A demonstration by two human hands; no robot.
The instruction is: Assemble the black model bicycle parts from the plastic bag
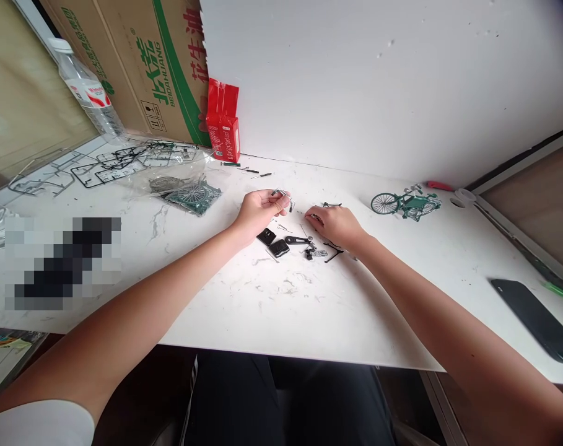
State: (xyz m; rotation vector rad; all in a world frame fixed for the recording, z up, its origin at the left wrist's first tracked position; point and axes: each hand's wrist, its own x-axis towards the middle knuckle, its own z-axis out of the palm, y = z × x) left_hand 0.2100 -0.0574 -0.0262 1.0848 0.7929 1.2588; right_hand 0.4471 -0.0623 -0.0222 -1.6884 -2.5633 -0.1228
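My left hand (264, 212) is raised a little over the white table and pinches a small handlebar (285, 193), a thin silver bar with dark ends. To its right, my right hand (336, 224) rests low among small parts, fingers curled down; what lies under the fingertips is hidden. Between and below the hands are two black, box-like pieces (278, 248), a black crank-shaped part (298, 240), a grey and black small part (314, 253) and a thin black forked piece (334, 252). A green model bicycle (406, 203) stands farther right.
Black sprue frames (109, 170) and a bag with green bicycle parts (195, 197) lie at left. Behind are a plastic bottle (88, 90), a cardboard box (137, 56), a red packet (223, 127) and thin tools (251, 170). A black phone (536, 319) lies right.
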